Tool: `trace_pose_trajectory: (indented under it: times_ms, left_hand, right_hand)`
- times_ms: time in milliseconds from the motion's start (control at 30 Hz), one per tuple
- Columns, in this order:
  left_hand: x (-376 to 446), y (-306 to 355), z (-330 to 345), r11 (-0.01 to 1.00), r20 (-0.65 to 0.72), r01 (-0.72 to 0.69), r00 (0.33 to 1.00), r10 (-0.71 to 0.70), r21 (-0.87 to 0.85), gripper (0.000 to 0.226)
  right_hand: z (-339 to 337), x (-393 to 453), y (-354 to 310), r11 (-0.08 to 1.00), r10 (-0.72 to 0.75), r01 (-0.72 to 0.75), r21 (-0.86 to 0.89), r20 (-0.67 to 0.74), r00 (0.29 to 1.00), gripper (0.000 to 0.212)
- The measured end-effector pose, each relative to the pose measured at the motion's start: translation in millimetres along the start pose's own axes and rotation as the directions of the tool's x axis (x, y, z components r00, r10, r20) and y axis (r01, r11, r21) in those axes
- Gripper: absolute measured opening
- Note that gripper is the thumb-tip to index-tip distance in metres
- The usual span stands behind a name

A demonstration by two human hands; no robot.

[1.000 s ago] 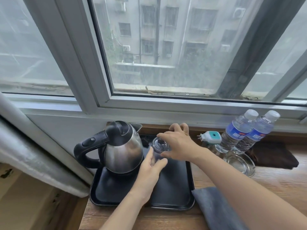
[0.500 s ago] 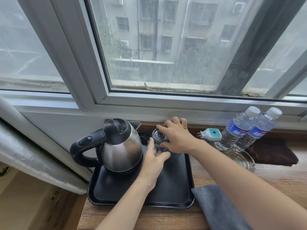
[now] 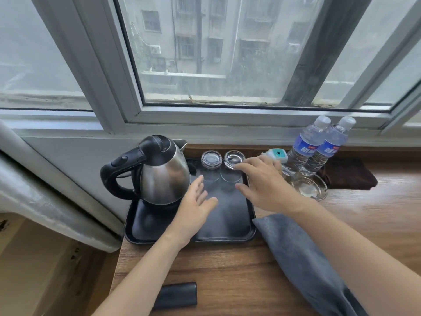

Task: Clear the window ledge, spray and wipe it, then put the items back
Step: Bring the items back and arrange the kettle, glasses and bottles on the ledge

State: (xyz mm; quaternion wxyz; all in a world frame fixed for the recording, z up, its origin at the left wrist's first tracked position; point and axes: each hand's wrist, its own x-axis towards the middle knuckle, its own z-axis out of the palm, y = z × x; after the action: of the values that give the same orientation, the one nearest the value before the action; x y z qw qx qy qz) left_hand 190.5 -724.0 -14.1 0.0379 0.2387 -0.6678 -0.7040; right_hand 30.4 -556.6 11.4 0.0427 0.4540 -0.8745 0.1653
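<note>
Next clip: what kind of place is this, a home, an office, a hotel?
Most likely a hotel guest room, though that is a guess. A black tray holds an electric kettle and two upturned glasses, with two sealed water bottles and a glass ashtray beside it on a wooden window ledge.

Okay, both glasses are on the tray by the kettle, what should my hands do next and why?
Probably draw both hands back. The two glasses stand upside down side by side on the tray, and the left hand and right hand are open, holding nothing. The grey cloth lies unstowed.
</note>
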Motion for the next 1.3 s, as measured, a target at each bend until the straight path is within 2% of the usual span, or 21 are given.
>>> trace_pose_trajectory:
  times_ms: [67,167,300,400,467,533,600,667,733,833,933,1000,1100,1200,1300]
  left_hand:
    - [-16.3,-3.8,-7.6,0.998,0.023,-0.031,0.999,0.029,0.057,0.070]
    - [-43.2,-11.5,-24.0,0.988,0.059,-0.078,0.996,0.070,0.136,0.061]
    - [-86.8,-30.5,-56.9,0.924,0.078,-0.135,0.990,0.114,0.357,0.049]
    - [-123.5,-48.7,-83.2,0.793,0.108,-0.180,0.984,0.144,0.582,0.044]
    - [-144.0,-64.9,-100.4,0.681,0.177,-0.229,0.973,0.147,0.695,0.042]
    - [-161.5,-83.3,-117.0,0.547,0.220,-0.270,0.963,0.157,0.792,0.042]
    - [-173.5,-101.2,-132.5,0.385,0.263,-0.310,0.949,0.171,0.869,0.051]
    - [-178.8,-112.8,-141.3,0.320,0.285,-0.327,0.943,0.170,0.889,0.069]
    - [-177.6,-118.1,-144.2,0.330,0.284,-0.337,0.938,0.197,0.882,0.079]
    - [-172.1,-119.5,-145.3,0.345,0.290,-0.375,0.917,0.272,0.861,0.073]
    - [-166.6,-119.0,-146.4,0.335,0.324,-0.403,0.907,0.267,0.852,0.074]
    - [-162.3,-117.4,-145.8,0.310,0.344,-0.426,0.894,0.287,0.850,0.074]
    - [-155.3,-104.2,-147.3,0.313,0.357,-0.471,0.863,0.359,0.825,0.069]
    - [-141.7,-78.6,-151.5,0.403,0.299,-0.469,0.858,0.417,0.786,0.053]
    - [-115.4,-53.9,-149.9,0.529,0.169,-0.372,0.904,0.392,0.763,0.045]
  right_hand:
    - [5.2,-29.1,-15.2,1.000,-0.001,0.001,0.023,0.001,1.000,0.044]
    - [19.9,-71.7,-53.0,0.988,-0.045,0.040,0.149,0.031,0.998,0.032]
    - [50.2,-119.9,-109.7,0.946,-0.226,0.165,0.278,0.203,0.953,0.028]
    - [73.5,-147.3,-134.9,0.942,-0.287,0.219,0.252,0.274,0.918,0.038]
    - [83.9,-158.9,-144.4,0.941,-0.308,0.240,0.237,0.312,0.899,0.048]
    - [90.3,-164.8,-149.3,0.941,-0.327,0.276,0.198,0.309,0.893,0.050]
    - [94.6,-165.8,-150.9,0.942,-0.331,0.297,0.153,0.292,0.898,0.046]
    - [96.9,-164.1,-150.3,0.944,-0.324,0.288,0.162,0.283,0.903,0.039]
    - [97.9,-161.5,-149.0,0.941,-0.329,0.291,0.170,0.267,0.906,0.034]
    - [98.8,-159.5,-148.3,0.933,-0.343,0.295,0.206,0.256,0.904,0.032]
    - [99.9,-157.7,-147.4,0.926,-0.338,0.265,0.268,0.275,0.900,0.039]
    - [101.1,-154.1,-146.0,0.921,-0.313,0.209,0.328,0.307,0.899,0.046]
    - [95.8,-143.9,-143.6,0.884,-0.221,0.041,0.466,0.338,0.915,0.050]
    - [79.0,-118.4,-136.2,0.809,-0.098,-0.068,0.584,0.248,0.964,0.040]
    - [62.6,-80.0,-126.4,0.759,0.013,-0.138,0.637,0.198,0.980,0.028]
